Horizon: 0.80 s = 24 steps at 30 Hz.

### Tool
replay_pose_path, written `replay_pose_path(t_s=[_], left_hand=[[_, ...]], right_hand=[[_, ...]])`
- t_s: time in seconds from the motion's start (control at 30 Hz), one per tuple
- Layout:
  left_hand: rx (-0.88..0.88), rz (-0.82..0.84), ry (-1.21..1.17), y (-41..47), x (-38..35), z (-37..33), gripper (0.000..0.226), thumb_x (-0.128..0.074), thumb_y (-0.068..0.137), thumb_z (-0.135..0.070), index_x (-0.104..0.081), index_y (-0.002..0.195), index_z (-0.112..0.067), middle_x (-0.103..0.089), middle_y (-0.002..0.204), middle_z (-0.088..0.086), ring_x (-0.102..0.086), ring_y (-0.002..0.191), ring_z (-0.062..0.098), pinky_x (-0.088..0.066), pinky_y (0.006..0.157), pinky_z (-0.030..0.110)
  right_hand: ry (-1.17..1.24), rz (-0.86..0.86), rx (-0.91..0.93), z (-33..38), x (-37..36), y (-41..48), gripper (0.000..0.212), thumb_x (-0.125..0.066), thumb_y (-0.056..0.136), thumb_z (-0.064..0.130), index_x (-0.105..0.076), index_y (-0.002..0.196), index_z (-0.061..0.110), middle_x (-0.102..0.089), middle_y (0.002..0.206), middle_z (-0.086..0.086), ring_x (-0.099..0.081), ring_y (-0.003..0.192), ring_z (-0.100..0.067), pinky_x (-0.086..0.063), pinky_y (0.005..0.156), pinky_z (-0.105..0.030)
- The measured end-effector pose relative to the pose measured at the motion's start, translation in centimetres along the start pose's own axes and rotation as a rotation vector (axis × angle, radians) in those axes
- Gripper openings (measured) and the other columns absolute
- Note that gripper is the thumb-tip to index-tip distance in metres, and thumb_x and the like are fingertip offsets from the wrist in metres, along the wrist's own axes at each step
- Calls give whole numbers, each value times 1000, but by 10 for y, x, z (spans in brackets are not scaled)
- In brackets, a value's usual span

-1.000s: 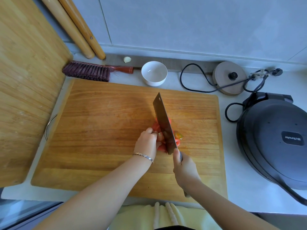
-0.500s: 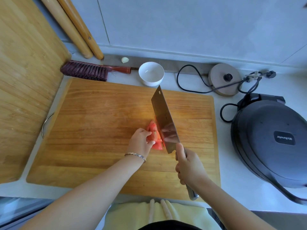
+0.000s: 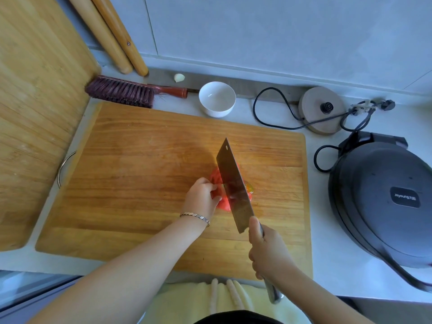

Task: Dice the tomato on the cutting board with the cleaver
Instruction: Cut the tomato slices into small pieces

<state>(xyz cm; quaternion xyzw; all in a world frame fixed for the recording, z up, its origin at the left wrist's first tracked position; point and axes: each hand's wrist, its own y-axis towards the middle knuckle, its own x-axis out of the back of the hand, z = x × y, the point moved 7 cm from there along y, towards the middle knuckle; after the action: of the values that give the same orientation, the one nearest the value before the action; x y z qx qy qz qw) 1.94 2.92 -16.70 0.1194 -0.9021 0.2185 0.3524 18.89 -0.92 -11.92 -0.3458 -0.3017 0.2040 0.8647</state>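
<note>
A red tomato (image 3: 216, 178), cut into pieces, lies right of centre on the large wooden cutting board (image 3: 140, 174). My left hand (image 3: 201, 197) presses on its left side with curled fingers. My right hand (image 3: 266, 251) grips the handle of the cleaver (image 3: 233, 185). The dark blade stands tilted over the tomato, its tip pointing away from me, and hides much of the fruit. A bit of yellowish pulp (image 3: 249, 188) shows just right of the blade.
Behind the board sit a white bowl (image 3: 217, 99), a dark-bristled brush (image 3: 124, 92), a garlic clove (image 3: 179, 77) and a kettle base (image 3: 322, 109) with cords. A black electric griddle (image 3: 383, 197) is at right. A second wooden board (image 3: 35, 101) and rolling pins (image 3: 112, 36) lean at left.
The cleaver rose off the tomato half a second ago and has come back down over it. My left hand stays on the tomato's left side.
</note>
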Motion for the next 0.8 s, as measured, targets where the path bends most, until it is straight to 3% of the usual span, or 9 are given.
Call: replay_pose_path(t_s=[0.13, 0.33, 0.5, 0.63, 0.8], left_hand=[[1, 4, 4, 2, -1, 2, 25, -68, 77, -5, -68, 102, -1, -60, 105, 9, -61, 95, 24, -40, 81, 18], [13, -22, 21, 6, 6, 1, 18, -65, 81, -9, -69, 97, -3, -60, 103, 9, -61, 95, 25, -43, 80, 24], [6, -24, 34, 6, 9, -1, 21, -65, 81, -11, -68, 100, -4, -59, 106, 8, -60, 95, 25, -45, 82, 28], [-15, -3, 43, 3, 7, -1, 19, -65, 81, -11, -68, 99, -5, -57, 105, 7, -60, 93, 25, -47, 83, 30], [-23, 24, 73, 2, 10, 0, 31, -66, 82, -12, -64, 112, -8, -57, 110, 6, -60, 95, 23, -47, 87, 27]], right_hand=[[-8, -8, -23, 4, -14, 17, 38, -28, 92, 45, -42, 76, 14, -29, 55, 2, -27, 50, -15, -29, 47, -27], [2, -96, 62, 22, -25, 38, 40, -29, 95, 43, -33, 61, 21, -36, 55, 5, -32, 45, -11, -29, 46, -25], [36, -82, 25, -5, -20, 30, 45, -29, 92, 45, -38, 69, 8, -30, 57, 3, -28, 51, -15, -27, 47, -28], [94, -110, 21, 2, -15, 39, 43, -28, 94, 45, -35, 67, 13, -34, 52, 1, -30, 43, -13, -29, 44, -25], [192, -49, 20, 21, -4, 39, 43, -29, 96, 45, -42, 69, 14, -32, 48, 2, -28, 37, -12, -28, 40, -23]])
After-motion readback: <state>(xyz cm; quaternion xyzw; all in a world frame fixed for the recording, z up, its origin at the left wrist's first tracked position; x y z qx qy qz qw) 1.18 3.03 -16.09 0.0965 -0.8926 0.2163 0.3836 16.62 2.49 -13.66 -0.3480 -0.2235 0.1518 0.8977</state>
